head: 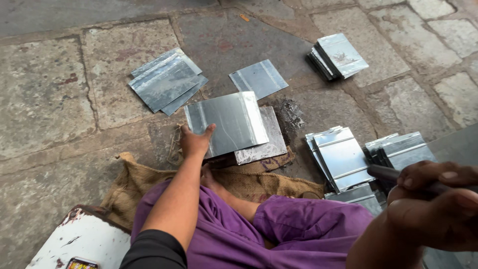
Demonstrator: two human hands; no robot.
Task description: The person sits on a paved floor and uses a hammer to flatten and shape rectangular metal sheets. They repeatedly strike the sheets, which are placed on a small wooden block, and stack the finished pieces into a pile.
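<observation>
Rough stone paving point(45, 99) for a floor, cracked and stained, with a burlap sack point(134, 184) spread over it. Sat cross-legged there in purple trousers point(298, 224). Gripped the near corner of a flat metal sheet point(229, 122) with the left hand point(195, 141), thumb on top, fingers closed about the edge. Had that sheet lying straight ahead, tilted across a duller second sheet point(269, 144), just past the sack's edge. Held the right hand point(433, 209) close to the camera at lower right, fingers wrapped tight round a dark tool handle point(383, 173); could not see the working end. Had folded pieces point(341, 154) stacked just beside that hand, a further stack point(338, 56) well apart at the top, loose sheets point(164, 82) fanned to the left, and a single sheet point(259, 77) between them. Judged the sheet edges sharp: seemed best gripped at the corner only, pressed flat so as not to skate on the sheet below, thumb well clear of the tool.
</observation>
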